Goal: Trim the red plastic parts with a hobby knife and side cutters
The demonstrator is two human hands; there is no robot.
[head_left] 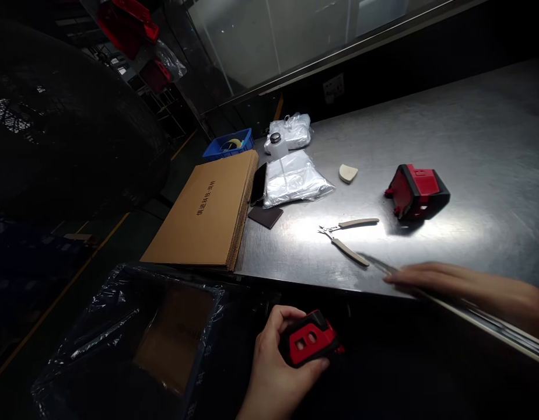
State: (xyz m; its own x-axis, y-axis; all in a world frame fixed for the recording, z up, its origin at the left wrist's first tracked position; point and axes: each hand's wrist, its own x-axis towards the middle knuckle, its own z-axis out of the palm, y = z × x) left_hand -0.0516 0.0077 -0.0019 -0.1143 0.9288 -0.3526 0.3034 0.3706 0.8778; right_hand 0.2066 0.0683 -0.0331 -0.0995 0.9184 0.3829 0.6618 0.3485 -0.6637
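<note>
My left hand [273, 361] is closed round a red and black plastic housing [311, 344], held below the near edge of the steel table [448, 128]. My right hand [466, 289] reaches in from the right over the table edge, smeared by motion, fingers stretched along a thin clear strip or bag [471, 309]; whether it grips it is unclear. Just beyond its fingertips lie small pliers [348, 236] with beige handles, spread apart. A second red and black housing [416, 192] sits on the table further back.
A stack of flat cardboard [208, 213] lies at the table's left end, with a phone [258, 184], a dark pad [265, 216], clear plastic bags [293, 178], a small bottle [276, 146] and a beige piece [348, 173]. A bag-lined box [133, 338] stands below left. A blue bin [228, 146] sits behind.
</note>
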